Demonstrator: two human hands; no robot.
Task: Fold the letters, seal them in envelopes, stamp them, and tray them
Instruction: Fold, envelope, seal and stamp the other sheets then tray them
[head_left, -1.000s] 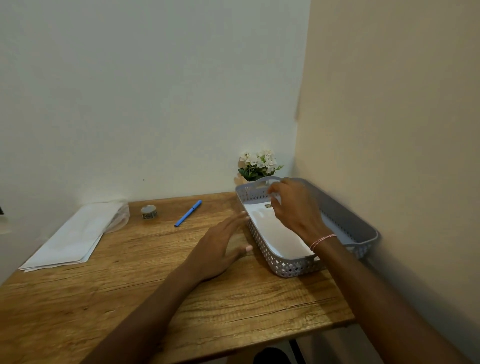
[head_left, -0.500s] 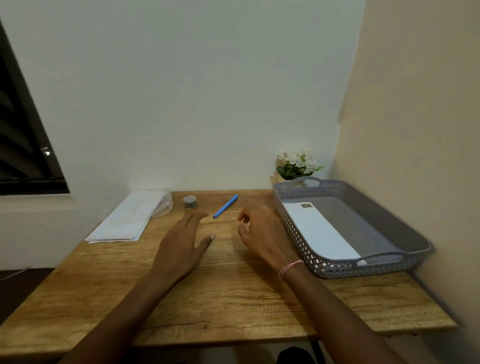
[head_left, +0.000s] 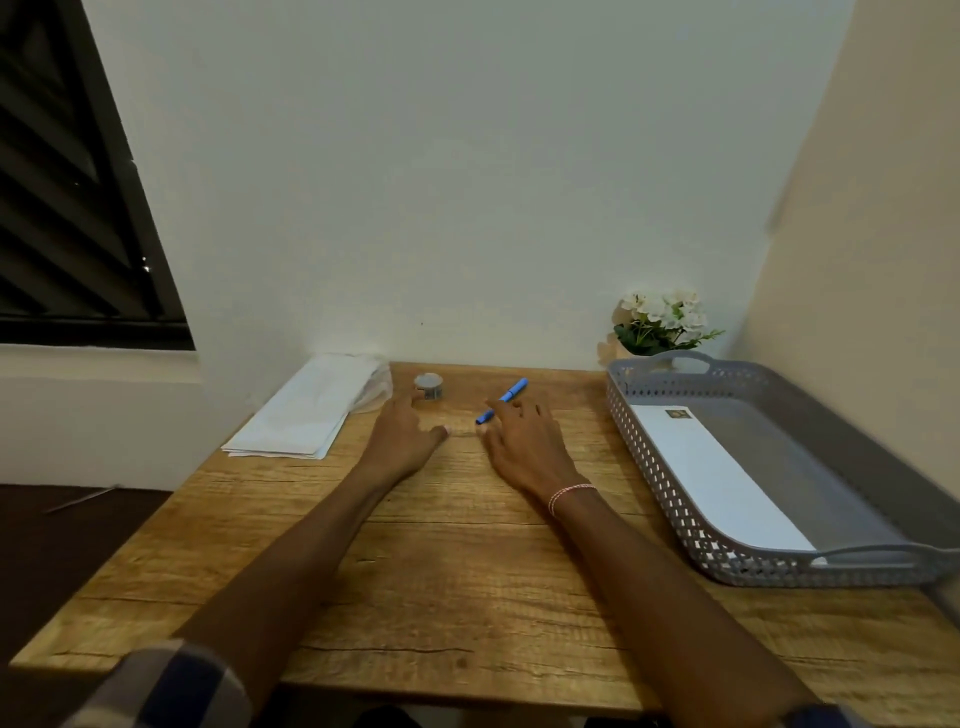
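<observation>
A white envelope (head_left: 711, 478) with a small stamp at its far corner lies flat in the grey perforated tray (head_left: 654, 483) at the table's right. A stack of white paper and envelopes (head_left: 306, 410) lies at the far left of the wooden table (head_left: 441, 582). Between them stand a small roll of tape (head_left: 429, 387) and a blue pen (head_left: 503, 400). My left hand (head_left: 402, 439) stretches flat over the table, fingertips at the tape roll. My right hand (head_left: 522, 441) hovers with relaxed fingers over the pen's near end. Neither hand holds anything.
A small pot of white flowers (head_left: 660, 325) stands in the far right corner behind the tray. Walls close in at the back and right. A dark louvred window (head_left: 67, 208) is at the left.
My right hand left the tray, with the envelope lying in it, and moved left over the table. Both hands have reached farther toward the tape and pen. The view has swung left.
</observation>
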